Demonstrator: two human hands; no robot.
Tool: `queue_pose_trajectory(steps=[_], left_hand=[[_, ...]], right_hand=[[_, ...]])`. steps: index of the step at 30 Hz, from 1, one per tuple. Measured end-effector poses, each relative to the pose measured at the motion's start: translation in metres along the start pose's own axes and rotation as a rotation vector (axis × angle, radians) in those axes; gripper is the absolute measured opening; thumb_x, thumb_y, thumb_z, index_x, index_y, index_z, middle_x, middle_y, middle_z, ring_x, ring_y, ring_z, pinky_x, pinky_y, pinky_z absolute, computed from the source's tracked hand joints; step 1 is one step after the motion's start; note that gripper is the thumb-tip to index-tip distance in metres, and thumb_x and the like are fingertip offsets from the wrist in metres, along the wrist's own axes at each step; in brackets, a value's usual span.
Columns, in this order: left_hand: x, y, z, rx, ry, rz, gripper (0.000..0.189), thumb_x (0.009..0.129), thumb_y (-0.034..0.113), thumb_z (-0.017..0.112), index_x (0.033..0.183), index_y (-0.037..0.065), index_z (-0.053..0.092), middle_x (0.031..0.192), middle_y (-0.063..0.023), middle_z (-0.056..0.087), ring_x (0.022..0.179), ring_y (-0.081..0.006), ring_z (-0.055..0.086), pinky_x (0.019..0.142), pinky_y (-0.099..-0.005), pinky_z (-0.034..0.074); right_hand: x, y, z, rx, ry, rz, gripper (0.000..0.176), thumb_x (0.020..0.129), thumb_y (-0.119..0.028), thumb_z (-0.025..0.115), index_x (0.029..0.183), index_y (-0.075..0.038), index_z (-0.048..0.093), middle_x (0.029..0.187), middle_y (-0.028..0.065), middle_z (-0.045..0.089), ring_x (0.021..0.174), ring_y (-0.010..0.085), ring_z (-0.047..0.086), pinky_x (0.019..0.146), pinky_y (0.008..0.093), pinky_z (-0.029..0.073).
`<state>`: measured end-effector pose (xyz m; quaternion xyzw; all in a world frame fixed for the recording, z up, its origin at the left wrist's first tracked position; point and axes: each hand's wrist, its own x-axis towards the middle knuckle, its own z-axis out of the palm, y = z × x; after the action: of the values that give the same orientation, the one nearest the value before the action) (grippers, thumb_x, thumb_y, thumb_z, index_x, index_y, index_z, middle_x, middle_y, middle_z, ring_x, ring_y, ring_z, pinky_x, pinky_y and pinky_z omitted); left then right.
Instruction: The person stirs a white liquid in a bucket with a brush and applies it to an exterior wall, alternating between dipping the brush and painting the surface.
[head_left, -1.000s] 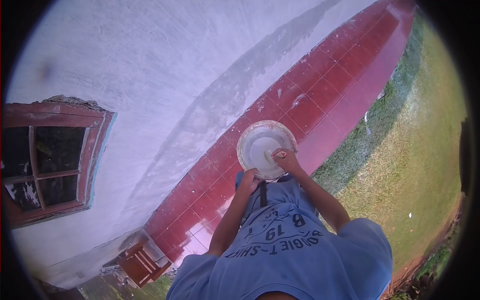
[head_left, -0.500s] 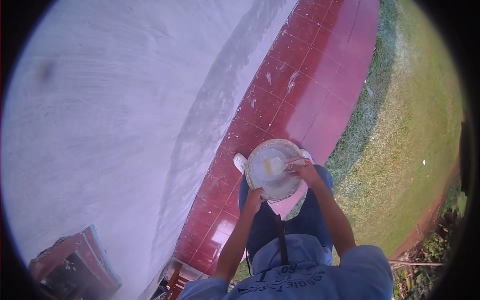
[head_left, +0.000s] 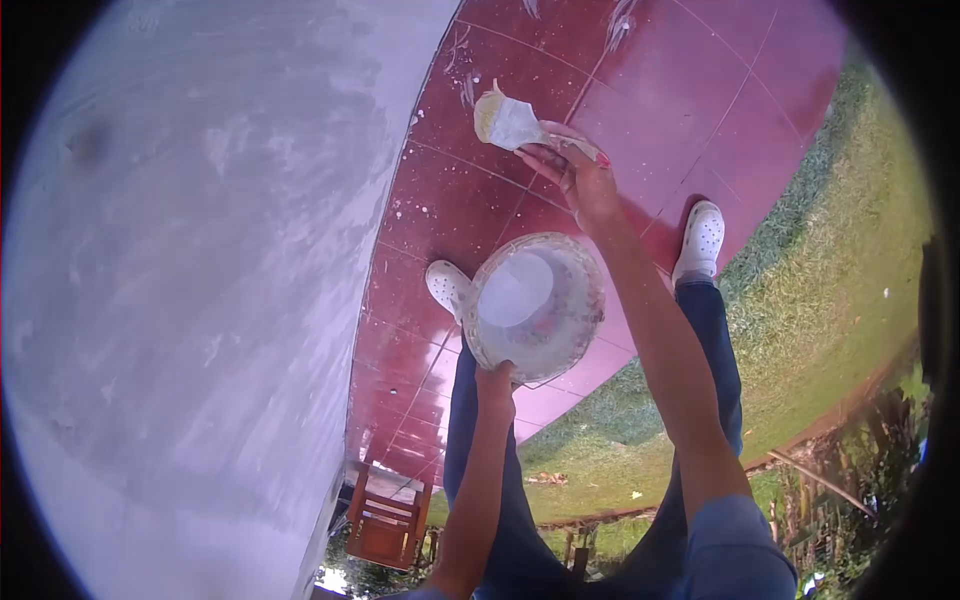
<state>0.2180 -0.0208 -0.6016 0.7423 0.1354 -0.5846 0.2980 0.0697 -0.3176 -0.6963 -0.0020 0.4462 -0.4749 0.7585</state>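
My left hand (head_left: 496, 384) grips the near rim of a round, stained bucket (head_left: 585, 300), which is tilted and has white liquid (head_left: 516, 289) inside. Beyond the bucket, my right hand (head_left: 572, 168) is closed round the handle of a wide brush (head_left: 507, 121). White paint covers the brush's middle, and its yellowish bristles point left, over the red tiles. The brush and the bucket are apart.
A white and grey wall (head_left: 220, 250) rises on the left beside the red tiled floor (head_left: 470, 195), which has white splashes. Grass (head_left: 800, 330) lies to the right. A wooden chair (head_left: 385, 524) stands at the lower left. White shoes (head_left: 702, 238) are on the tiles.
My right hand has lifted the brush out of the bucket and moved it forward and left. My left hand still holds the bucket, now more tilted. My legs are farther apart, and the view has shifted.
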Motion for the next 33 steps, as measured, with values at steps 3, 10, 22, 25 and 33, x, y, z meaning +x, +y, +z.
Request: queue_pose_trajectory(steps=[3, 10, 22, 25, 33], left_hand=[[0.002, 0.001, 0.009, -0.053, 0.109, -0.140, 0.058, 0.077, -0.002, 0.057, 0.134, 0.005, 0.047, 0.117, -0.0111, 0.060, 0.106, -0.0253, 0.062, 0.088, -0.0401, 0.055], [0.023, 0.021, 0.023, -0.126, 0.077, -0.230, 0.055, 0.080, -0.008, 0.057, 0.132, 0.004, 0.048, 0.119, -0.0098, 0.060, 0.109, -0.0260, 0.061, 0.089, -0.0419, 0.053], [0.033, 0.016, 0.020, -0.130, 0.109, -0.292, 0.057, 0.080, -0.009, 0.054, 0.135, 0.001, 0.042, 0.124, -0.0137, 0.056, 0.115, -0.0300, 0.058, 0.095, -0.0444, 0.052], [0.035, 0.013, 0.019, -0.148, 0.105, -0.289, 0.060, 0.076, -0.005, 0.058, 0.133, 0.007, 0.045, 0.122, -0.0088, 0.056, 0.114, -0.0256, 0.056, 0.093, -0.0439, 0.046], [0.037, -0.023, -0.003, 0.094, 0.002, -0.134, 0.057, 0.076, -0.003, 0.058, 0.130, 0.007, 0.047, 0.117, -0.0090, 0.057, 0.103, -0.0230, 0.059, 0.080, -0.0359, 0.049]], right_hand=[[0.064, 0.053, 0.032, 0.114, -0.031, -0.003, 0.024, 0.096, -0.001, 0.051, 0.119, 0.006, 0.057, 0.114, 0.0190, 0.063, 0.103, 0.0277, 0.067, 0.096, 0.0393, 0.058], [0.144, 0.092, 0.061, 0.203, 0.163, -0.126, 0.023, 0.098, -0.002, 0.049, 0.118, 0.006, 0.056, 0.114, 0.0181, 0.062, 0.102, 0.0257, 0.066, 0.095, 0.0384, 0.058], [0.078, 0.086, 0.140, 0.199, -0.078, -0.110, 0.019, 0.097, -0.003, 0.053, 0.114, 0.003, 0.059, 0.120, 0.0170, 0.059, 0.110, 0.0285, 0.063, 0.096, 0.0414, 0.059], [0.074, 0.081, 0.100, 0.398, -0.190, 0.017, 0.020, 0.096, -0.002, 0.053, 0.115, 0.002, 0.057, 0.122, 0.0188, 0.057, 0.112, 0.0298, 0.062, 0.095, 0.0425, 0.059], [0.159, 0.122, 0.121, 0.157, 0.187, -0.149, 0.017, 0.094, -0.001, 0.055, 0.109, 0.002, 0.061, 0.116, 0.0173, 0.059, 0.110, 0.0272, 0.063, 0.087, 0.0383, 0.062]])
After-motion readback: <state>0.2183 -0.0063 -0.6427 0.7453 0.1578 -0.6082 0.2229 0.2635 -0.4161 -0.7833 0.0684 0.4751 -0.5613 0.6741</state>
